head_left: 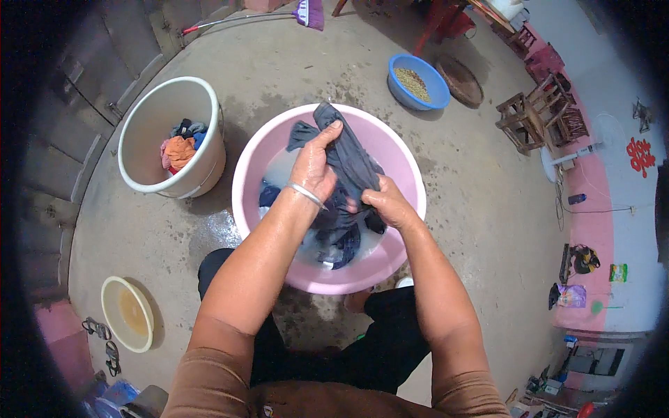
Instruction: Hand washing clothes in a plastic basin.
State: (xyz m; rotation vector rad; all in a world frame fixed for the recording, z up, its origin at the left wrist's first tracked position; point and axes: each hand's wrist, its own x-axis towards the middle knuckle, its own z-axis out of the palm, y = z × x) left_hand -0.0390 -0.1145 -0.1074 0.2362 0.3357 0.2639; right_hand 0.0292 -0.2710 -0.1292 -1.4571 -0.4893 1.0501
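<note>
A wet dark grey garment (348, 155) is stretched between my two hands above a large pink basin (398, 150). My left hand (317, 166), with a pale bangle on its wrist, is closed round the cloth on the left, its thumb lying along the top. Lower and to the right, my right hand (390, 202) grips the same cloth, thumb over it. Cloudy water fills the bottom of the basin. More dark clothes (343, 244) lie soaking there, partly hidden by my left forearm and the held garment.
Left of the basin stands a whitish bucket (132, 150) with colourful clothes (181, 153) inside. A cream basin (146, 334) with brownish liquid sits lower left. Beyond are a blue basin (437, 93) of small yellowish pieces, a flat basket (461, 82), wooden stools (523, 125) and a purple broom (310, 14).
</note>
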